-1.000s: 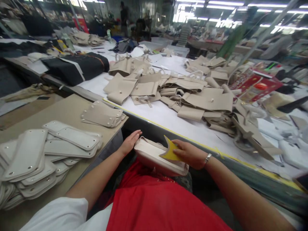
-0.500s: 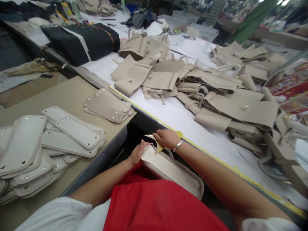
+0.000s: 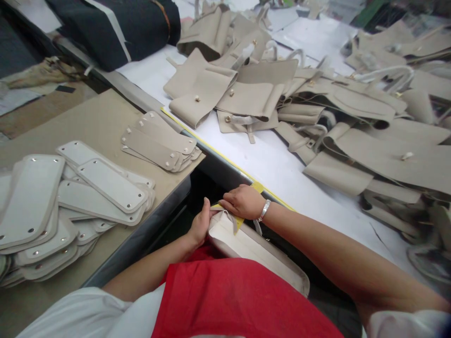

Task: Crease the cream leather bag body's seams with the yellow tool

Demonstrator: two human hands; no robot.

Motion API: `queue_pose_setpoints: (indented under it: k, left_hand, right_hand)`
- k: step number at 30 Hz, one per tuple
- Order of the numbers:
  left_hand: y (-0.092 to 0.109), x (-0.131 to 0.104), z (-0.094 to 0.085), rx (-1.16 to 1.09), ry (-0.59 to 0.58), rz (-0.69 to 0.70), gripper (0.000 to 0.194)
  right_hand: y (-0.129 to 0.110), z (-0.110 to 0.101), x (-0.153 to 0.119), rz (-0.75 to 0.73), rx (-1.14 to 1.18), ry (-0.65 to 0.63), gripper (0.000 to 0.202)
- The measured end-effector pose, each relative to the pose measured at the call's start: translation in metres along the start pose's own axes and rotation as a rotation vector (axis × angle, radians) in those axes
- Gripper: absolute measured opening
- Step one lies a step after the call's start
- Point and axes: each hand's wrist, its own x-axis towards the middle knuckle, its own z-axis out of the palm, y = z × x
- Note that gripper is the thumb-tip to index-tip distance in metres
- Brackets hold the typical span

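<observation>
A cream bag panel [image 3: 253, 249] lies across the person's lap, just below the near edge of the white bench [image 3: 268, 164], its long axis running from the far left end at the hands down toward the near right, where it passes under the right forearm. Both hands meet at that far left end: the left hand [image 3: 200, 226] cups the corner from the left, fingers curled against the panel's edge, and the right hand [image 3: 242, 202] lies over the top, closed on a thin yellow scraper [image 3: 239, 220] that it presses flat to the panel. The left hand is the nearer one. The panel looks stiff and padded, pale with a raised rim and a thin strap hanging at its end. To the left, a tan bench [image 3: 98, 126] carries a heap of white oblong plates [image 3: 70, 202] with rivets, and beyond them a smaller stack of beige plates [image 3: 158, 143] near its far right corner. Farther off, the white bench holds a sprawl of beige bag pieces [image 3: 317, 108].
</observation>
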Motion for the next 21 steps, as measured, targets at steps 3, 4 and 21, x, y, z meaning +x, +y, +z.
queue_pose_setpoints:
  k: [3,4,21]
  left_hand:
    - [0.002,-0.002,0.004,-0.044,0.047,-0.025,0.078]
    - [0.001,-0.003,0.005,-0.061,0.065,-0.023,0.074]
    - [0.002,0.004,0.006,-0.032,0.028,0.134,0.044]
  right_hand:
    - [0.002,0.003,-0.001,-0.033,-0.004,0.031,0.056]
    - [0.002,0.003,-0.002,-0.037,-0.004,0.037,0.056]
    - [-0.019,0.019,-0.032,0.204,0.058,0.147,0.045]
